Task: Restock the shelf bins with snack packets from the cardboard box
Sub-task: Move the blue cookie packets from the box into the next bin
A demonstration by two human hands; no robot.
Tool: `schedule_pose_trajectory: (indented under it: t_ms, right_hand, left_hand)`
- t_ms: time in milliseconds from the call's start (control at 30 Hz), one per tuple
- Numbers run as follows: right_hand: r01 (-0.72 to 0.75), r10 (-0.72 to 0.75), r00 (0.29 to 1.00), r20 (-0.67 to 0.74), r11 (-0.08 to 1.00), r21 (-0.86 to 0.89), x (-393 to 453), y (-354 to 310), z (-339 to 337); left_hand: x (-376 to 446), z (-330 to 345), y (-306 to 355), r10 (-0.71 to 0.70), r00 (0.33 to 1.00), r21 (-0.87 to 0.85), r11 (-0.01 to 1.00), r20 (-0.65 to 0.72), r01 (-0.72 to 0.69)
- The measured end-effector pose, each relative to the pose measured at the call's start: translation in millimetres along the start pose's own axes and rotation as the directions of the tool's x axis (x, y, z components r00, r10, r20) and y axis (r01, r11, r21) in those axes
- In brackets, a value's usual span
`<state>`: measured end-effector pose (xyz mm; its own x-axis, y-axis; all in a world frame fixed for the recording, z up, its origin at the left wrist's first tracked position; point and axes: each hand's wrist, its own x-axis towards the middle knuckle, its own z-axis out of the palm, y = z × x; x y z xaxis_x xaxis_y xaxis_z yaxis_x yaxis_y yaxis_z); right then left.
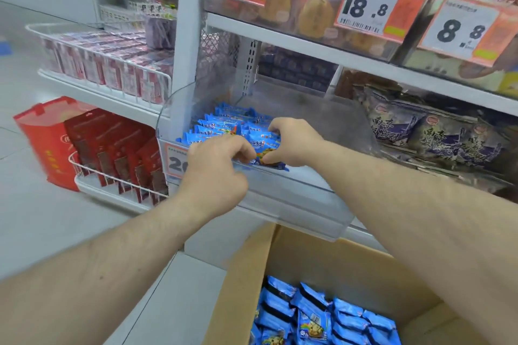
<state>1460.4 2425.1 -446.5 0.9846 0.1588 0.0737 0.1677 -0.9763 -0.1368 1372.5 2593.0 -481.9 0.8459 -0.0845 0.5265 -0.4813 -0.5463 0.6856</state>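
both hands, left hand (217,169) and right hand (291,141), fingers curled round blue snack packets (263,143), lowering them into the clear shelf bin (294,204) beneath, tidily.

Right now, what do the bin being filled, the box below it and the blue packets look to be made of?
The bin looks like clear rigid plastic: the blue packets show through its wall. The box is plain brown cardboard, matte, with a folded flap. The packets seem to be glossy printed film, shiny and crinkled; both the left hand and right hand hold some.
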Motion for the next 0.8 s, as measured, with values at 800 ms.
schedule_pose_trajectory:
  t_ms: [800]
  right_hand:
    - [-0.015,0.018,1.000,0.015,0.978,-0.209,4,-10,2]
  left_hand:
    - [-5,10,-1,0.095,0.995,0.126,0.988,-0.031,-0.090]
